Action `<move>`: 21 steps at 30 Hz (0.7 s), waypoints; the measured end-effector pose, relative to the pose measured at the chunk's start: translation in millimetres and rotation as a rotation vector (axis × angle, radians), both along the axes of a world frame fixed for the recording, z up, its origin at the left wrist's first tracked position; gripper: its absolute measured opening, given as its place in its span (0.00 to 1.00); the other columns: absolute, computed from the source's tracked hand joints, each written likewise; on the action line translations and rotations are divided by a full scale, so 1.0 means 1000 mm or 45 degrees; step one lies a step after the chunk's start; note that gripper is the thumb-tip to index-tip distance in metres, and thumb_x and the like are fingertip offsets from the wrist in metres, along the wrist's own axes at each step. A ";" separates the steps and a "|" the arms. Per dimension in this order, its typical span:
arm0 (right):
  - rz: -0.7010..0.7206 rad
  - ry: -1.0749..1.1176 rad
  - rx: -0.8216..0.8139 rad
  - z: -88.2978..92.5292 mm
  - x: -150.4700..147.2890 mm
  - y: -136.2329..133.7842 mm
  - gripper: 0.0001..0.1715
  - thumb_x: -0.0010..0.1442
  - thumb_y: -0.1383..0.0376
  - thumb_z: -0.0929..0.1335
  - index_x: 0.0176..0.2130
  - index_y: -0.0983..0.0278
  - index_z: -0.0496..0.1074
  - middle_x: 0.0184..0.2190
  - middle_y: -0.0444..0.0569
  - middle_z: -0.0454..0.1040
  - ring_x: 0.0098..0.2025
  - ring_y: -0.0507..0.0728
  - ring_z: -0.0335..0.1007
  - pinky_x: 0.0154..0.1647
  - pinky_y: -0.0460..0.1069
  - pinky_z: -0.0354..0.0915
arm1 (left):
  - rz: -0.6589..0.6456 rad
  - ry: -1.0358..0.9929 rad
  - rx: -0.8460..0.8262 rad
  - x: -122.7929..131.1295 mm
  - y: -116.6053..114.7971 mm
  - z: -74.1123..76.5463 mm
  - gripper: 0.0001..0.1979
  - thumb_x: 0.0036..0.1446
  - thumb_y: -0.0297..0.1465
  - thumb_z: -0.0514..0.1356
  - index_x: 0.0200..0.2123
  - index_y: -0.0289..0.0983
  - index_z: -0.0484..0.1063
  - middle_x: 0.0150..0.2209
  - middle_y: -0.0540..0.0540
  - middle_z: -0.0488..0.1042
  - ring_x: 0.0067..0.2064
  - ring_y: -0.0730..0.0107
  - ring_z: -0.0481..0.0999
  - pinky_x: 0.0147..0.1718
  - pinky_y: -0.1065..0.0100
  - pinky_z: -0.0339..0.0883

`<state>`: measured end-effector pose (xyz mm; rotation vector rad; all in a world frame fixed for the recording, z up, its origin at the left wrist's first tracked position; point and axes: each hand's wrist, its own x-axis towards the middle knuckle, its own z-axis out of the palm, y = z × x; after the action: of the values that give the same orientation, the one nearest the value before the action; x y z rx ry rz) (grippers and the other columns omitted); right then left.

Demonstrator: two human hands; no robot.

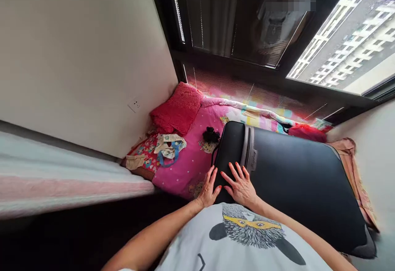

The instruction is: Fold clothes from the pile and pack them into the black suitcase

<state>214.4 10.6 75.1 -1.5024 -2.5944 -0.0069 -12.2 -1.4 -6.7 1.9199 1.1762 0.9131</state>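
Observation:
A large black suitcase [296, 168] lies flat on a pink bedspread [191, 160], with a grey strap band and a script label near its left end. My left hand [209, 188] rests at the suitcase's near left edge, fingers stretched out. On the top surface, my right hand [241, 184] lies flat with its fingers spread, just below the strap band. Neither hand grips anything. Beyond the left end of the suitcase sits a fluffy black hair scrunchie or similar dark bundle [211, 134].
A red pillow [182, 108] leans in the corner by the wall socket [134, 105]. Patterned cloth with blue straps [171, 147] lies left of the suitcase. Dark window frames [228, 61] stand behind; a pale curtain [68, 176] hangs left. Brownish fabric [348, 151] shows at the right.

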 end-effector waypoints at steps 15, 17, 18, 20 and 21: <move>-0.035 -0.118 -0.112 0.005 -0.007 -0.001 0.42 0.66 0.53 0.71 0.73 0.41 0.56 0.78 0.49 0.43 0.77 0.71 0.43 0.74 0.65 0.37 | -0.242 -0.197 -0.580 0.058 0.359 0.013 0.38 0.49 0.20 0.68 0.65 0.36 0.70 0.61 0.35 0.75 0.65 0.52 0.72 0.67 0.50 0.61; -0.063 -0.105 -0.140 0.006 -0.009 -0.002 0.43 0.64 0.54 0.73 0.72 0.41 0.58 0.78 0.48 0.44 0.77 0.71 0.44 0.74 0.65 0.37 | -0.393 -0.152 -0.656 0.068 0.379 0.015 0.39 0.45 0.19 0.70 0.64 0.34 0.72 0.56 0.35 0.79 0.59 0.51 0.77 0.62 0.51 0.68; -0.072 -0.096 -0.150 0.006 -0.010 -0.002 0.43 0.64 0.54 0.74 0.72 0.41 0.59 0.78 0.48 0.44 0.77 0.71 0.44 0.74 0.65 0.37 | -0.452 -0.124 -0.687 0.070 0.386 0.016 0.39 0.45 0.20 0.70 0.63 0.34 0.73 0.54 0.35 0.80 0.57 0.52 0.79 0.60 0.51 0.70; -0.080 -0.073 -0.158 0.006 -0.010 -0.002 0.44 0.63 0.54 0.74 0.72 0.41 0.59 0.78 0.49 0.44 0.76 0.71 0.45 0.74 0.65 0.37 | -0.540 -0.076 -0.727 0.073 0.398 0.017 0.36 0.45 0.21 0.70 0.61 0.34 0.75 0.51 0.37 0.82 0.54 0.52 0.80 0.57 0.51 0.72; -0.075 -0.060 -0.157 0.006 -0.010 -0.002 0.44 0.63 0.53 0.74 0.72 0.40 0.59 0.78 0.49 0.43 0.76 0.71 0.46 0.74 0.65 0.37 | -0.574 -0.059 -0.737 0.074 0.403 0.017 0.35 0.46 0.22 0.70 0.60 0.35 0.76 0.50 0.38 0.82 0.54 0.53 0.80 0.57 0.52 0.72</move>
<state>204.4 8.7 81.0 -1.6389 -2.6301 0.1140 61.4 401.9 10.6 1.5725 0.8089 0.3220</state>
